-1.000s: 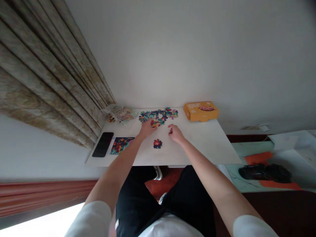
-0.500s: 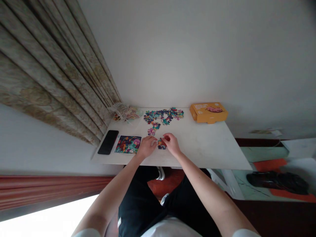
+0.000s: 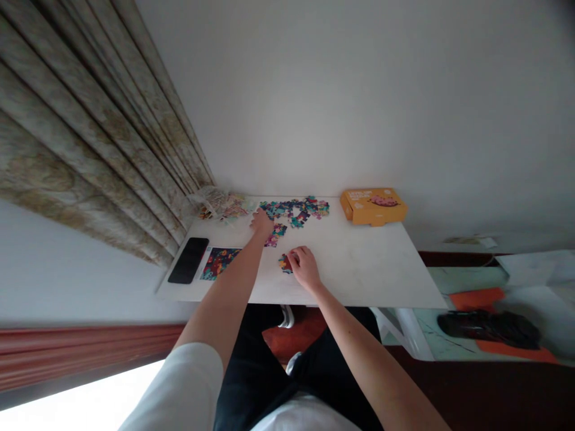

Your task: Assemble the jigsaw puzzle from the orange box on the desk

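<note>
- Right hand [image 3: 304,267] rests low on the white tabletop [image 3: 359,275], fingers curled together over a small clump of jigsaw pieces [image 3: 284,263] and touching it; whether they pinch a piece, I cannot tell.
- Left hand [image 3: 262,222] reaches farther out with its fingers apart and nothing visibly held, just beside a short run of pieces [image 3: 275,234].
- Picture card [image 3: 220,263] lies flat and face up near the front edge, left of both hands, where it can be seen during the work; its bright colours match the pieces.
- Black phone [image 3: 188,260] lies beside the card, off to the side, its screen dark.
- Main spread of pieces [image 3: 294,209] lies flat along the far edge, with their shapes in view.
- Clear plastic bag [image 3: 222,205] sits in the far left corner, near the patterned curtain [image 3: 90,137].
- Orange cardboard box [image 3: 372,206] sits in the far right corner, out of the way; its lettering is too small to read.
</note>
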Available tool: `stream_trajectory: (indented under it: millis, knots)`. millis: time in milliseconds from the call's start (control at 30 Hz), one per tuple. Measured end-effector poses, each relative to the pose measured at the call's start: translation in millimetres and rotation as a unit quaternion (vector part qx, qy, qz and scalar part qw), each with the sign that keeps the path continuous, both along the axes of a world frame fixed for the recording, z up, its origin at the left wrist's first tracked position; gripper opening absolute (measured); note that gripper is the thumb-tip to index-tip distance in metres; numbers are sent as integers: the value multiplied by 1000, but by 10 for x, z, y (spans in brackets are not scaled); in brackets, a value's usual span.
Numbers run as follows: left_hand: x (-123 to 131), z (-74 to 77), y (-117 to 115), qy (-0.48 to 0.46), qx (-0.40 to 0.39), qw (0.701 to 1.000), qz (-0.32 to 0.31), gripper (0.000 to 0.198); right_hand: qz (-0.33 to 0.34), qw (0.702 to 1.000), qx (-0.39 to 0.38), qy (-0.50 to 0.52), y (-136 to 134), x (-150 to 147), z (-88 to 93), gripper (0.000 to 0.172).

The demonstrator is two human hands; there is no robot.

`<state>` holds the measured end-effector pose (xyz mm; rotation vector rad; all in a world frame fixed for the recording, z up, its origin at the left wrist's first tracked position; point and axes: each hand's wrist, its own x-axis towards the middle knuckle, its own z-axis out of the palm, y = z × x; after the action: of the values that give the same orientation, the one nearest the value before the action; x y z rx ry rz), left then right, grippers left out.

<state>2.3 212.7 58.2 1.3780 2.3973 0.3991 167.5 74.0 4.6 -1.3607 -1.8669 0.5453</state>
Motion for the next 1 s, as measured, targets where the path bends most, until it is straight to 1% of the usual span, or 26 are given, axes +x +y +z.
stream_trajectory:
  millis: [67, 133, 233, 300, 367, 467, 533, 600, 633, 700, 800, 900, 1000]
  knots:
    - [-13, 13, 63, -27, -26, 999, 29, 61, 7, 1000, -4, 5, -4, 2, -7, 13]
    - [-25, 26, 104, -38, -39, 998, 35, 68, 4, 1000, -14, 18, 6, 6, -31, 13]
    - [-49, 28, 107, -35, -42, 998, 21, 82, -38, 996, -56, 55, 108, 8, -85, 16]
    - [-83, 18, 72, -18, -31, 999, -6, 84, -64, 992, -85, 68, 252, -8, -103, 19]
    - [-134, 5, 21, 11, -3, 999, -52, 79, -62, 993, -87, 54, 443, -50, -84, 23]
    - [-229, -2, -57, 50, 47, 990, -126, 71, -13, 998, -52, -22, 737, -160, -1, 32]
    - [-292, 9, -96, 61, 70, 983, -158, 68, 19, 995, -44, -84, 894, -241, 55, 42]
    - [-350, 31, -124, 59, 87, 979, -177, 66, 44, 990, -44, -129, 1006, -299, 85, 48]
    - [-379, 45, -137, 54, 94, 977, -183, 65, 56, 987, -44, -142, 1047, -315, 88, 47]
    - [-436, 76, -172, 36, 114, 974, -190, 60, 79, 984, -40, -155, 1104, -322, 73, 38]
    - [-515, 103, -280, -6, 157, 969, -191, 49, 80, 986, -36, -145, 1150, -296, 30, 25]
    - [-536, 68, -490, -70, 215, 957, -183, 42, 55, 993, -42, -92, 1175, -259, -2, 25]
    - [-430, -42, -782, -154, 269, 932, -190, 39, 29, 998, -49, -17, 1170, -173, -18, 27]
